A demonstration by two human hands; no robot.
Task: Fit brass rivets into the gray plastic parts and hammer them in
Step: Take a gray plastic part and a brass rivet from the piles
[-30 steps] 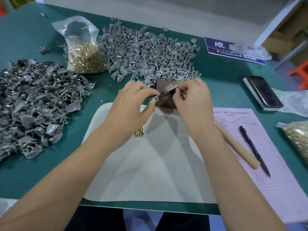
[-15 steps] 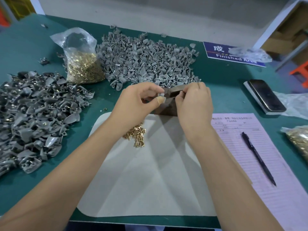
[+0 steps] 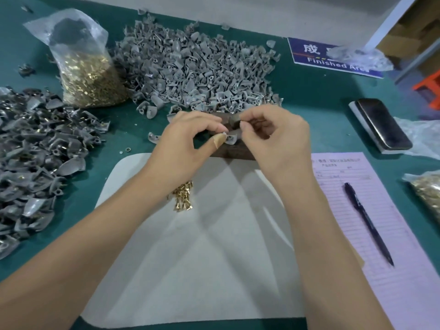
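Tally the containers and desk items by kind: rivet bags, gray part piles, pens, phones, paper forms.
Rivet bags: 2
Gray part piles: 2
Pens: 1
Phones: 1
Paper forms: 1
Total: 7

A blue sign (image 3: 333, 58) at the worktop's far right edge reads "Finished Area" under partly hidden Chinese characters; the pink form's (image 3: 371, 210) print is illegible.

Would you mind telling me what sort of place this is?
Probably a factory assembly bench: heaps of gray plastic parts, a bag of brass rivets, and a "Finished Area" sign on the green table.
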